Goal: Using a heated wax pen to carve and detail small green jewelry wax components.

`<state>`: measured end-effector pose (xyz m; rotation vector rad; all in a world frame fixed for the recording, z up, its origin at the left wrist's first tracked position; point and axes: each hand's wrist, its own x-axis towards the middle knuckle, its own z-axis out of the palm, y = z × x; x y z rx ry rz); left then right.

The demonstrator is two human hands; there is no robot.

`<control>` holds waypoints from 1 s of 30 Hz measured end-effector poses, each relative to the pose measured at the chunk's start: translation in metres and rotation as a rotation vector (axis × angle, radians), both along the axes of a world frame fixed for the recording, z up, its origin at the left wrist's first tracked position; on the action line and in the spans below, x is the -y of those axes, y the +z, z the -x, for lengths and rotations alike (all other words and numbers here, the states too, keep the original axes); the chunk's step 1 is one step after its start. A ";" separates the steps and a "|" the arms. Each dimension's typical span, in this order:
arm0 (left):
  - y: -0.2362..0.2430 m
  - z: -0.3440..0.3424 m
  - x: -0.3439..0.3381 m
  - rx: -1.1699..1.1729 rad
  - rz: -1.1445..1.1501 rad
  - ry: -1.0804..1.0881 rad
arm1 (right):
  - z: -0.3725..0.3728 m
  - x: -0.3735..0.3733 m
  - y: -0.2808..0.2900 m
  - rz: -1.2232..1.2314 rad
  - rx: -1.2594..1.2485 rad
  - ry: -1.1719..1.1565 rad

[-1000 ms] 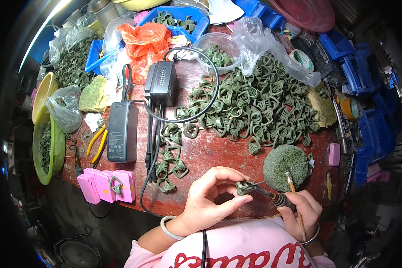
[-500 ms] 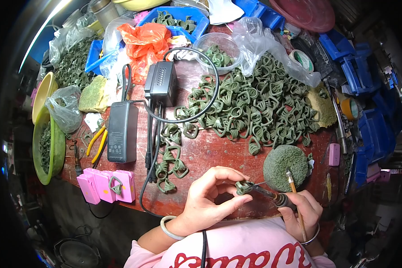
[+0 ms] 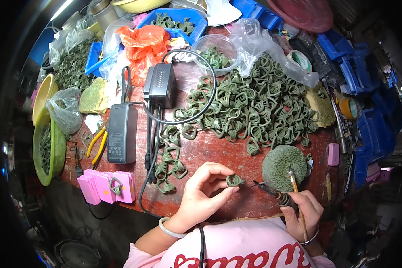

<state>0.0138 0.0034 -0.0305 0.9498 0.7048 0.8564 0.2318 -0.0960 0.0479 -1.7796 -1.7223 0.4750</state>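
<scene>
Head view: tool (image 3: 284, 199) partly behind right hand (image 3: 309, 209)

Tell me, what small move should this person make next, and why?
Perhaps turn the green ring a little in the left hand: the tip of the pen-like tool, held in the right hand, stands apart from it, so there seems to be room to turn it.
</scene>
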 end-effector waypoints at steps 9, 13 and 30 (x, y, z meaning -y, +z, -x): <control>-0.002 -0.002 -0.013 -0.585 -0.808 0.045 | -0.003 0.001 -0.003 -0.011 -0.011 0.001; 0.005 0.001 -0.011 -0.689 -0.837 0.065 | -0.004 0.000 0.001 -0.007 -0.018 0.008; 0.012 0.008 -0.014 -0.783 -0.823 -0.017 | -0.004 -0.001 -0.001 -0.027 -0.015 0.024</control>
